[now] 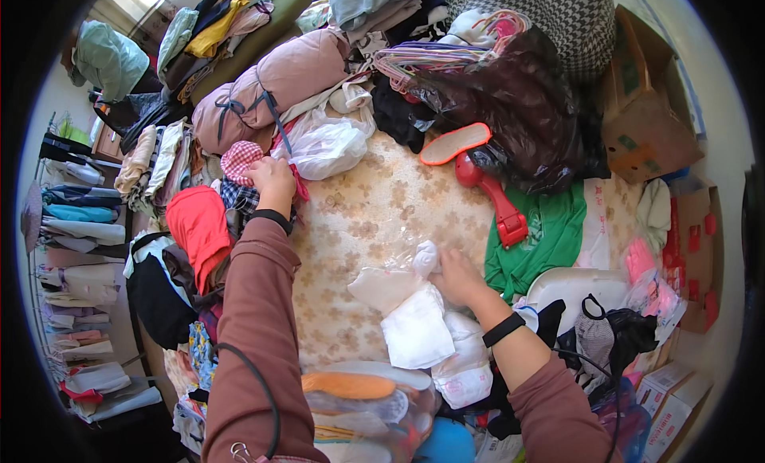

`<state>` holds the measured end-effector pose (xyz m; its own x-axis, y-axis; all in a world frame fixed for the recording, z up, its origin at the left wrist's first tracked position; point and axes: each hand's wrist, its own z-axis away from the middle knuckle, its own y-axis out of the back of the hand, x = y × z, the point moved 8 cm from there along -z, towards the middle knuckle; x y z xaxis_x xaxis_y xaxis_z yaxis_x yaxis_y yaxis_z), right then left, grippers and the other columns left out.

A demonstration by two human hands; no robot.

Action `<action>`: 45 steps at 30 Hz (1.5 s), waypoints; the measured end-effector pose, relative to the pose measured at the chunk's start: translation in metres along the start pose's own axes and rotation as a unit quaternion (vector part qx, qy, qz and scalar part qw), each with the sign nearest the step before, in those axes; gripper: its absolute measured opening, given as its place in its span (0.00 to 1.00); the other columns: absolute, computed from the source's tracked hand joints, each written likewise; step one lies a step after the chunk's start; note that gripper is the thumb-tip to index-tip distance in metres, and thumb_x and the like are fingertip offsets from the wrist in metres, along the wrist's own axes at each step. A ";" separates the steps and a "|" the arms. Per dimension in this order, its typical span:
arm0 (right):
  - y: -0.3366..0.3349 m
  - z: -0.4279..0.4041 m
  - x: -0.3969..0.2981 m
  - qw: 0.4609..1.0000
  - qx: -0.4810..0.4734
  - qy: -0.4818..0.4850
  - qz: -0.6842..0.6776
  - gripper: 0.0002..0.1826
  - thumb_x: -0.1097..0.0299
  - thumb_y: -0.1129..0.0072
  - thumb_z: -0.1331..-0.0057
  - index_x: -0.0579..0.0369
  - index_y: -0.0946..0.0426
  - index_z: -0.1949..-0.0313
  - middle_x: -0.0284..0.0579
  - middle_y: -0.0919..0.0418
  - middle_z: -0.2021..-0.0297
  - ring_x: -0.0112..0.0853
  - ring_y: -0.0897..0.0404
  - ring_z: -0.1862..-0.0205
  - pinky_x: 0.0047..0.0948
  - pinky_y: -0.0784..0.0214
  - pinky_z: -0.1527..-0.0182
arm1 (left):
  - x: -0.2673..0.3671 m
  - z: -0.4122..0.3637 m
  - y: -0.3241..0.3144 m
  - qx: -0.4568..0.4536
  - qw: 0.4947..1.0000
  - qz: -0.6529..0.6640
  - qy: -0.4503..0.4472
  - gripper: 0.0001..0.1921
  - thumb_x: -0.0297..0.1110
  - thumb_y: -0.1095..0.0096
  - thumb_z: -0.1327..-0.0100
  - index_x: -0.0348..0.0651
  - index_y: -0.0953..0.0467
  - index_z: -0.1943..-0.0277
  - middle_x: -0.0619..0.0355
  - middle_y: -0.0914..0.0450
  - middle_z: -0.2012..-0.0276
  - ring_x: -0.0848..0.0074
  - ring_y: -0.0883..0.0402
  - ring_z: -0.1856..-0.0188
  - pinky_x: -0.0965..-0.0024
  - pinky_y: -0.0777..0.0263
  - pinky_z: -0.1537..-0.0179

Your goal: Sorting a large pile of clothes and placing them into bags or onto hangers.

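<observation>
My left hand [270, 177] is at a folded red gingham cloth [240, 162], its fingers on the cloth's right edge, above a dark plaid cloth [236, 197]. A red folded cap or garment [200, 227] lies just left of that wrist. My right hand [459, 276] is beside a small knotted white cloth [425, 258]; the fingertips touch it, but their hold is partly hidden. Below it lie a cream cloth piece [385, 288], a white folded pad [418, 328] and a white diaper-like bundle [463, 367]. The surface beneath bears a brown floral pattern [340, 248].
Around the hands are a rolled pink quilt [287, 74], a white plastic bag [329, 143], an orange-rimmed insole [455, 143], a red handled device [493, 197], a green cloth [538, 242], bagged insoles [358, 403], hangers [430, 56] and a cardboard box [645, 116].
</observation>
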<state>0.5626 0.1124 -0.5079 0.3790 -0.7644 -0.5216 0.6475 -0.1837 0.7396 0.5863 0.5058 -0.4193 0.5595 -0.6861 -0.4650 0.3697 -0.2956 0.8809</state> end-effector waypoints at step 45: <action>0.002 0.003 0.008 0.997 0.079 -0.015 0.006 0.25 0.55 0.37 0.43 0.54 0.34 0.51 0.50 0.27 0.55 0.46 0.27 0.50 0.44 0.31 0.51 | 0.285 0.063 0.147 -0.030 0.875 0.465 -0.135 0.40 0.67 0.47 0.46 0.39 0.29 0.42 0.45 0.31 0.40 0.54 0.34 0.39 0.56 0.42 0.39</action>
<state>0.5650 0.1036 -0.5094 0.3648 -0.7842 -0.5020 0.5304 -0.2681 0.8042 0.7538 0.2245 -0.4167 0.4472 -0.7455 0.4941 -0.1092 0.5028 0.8575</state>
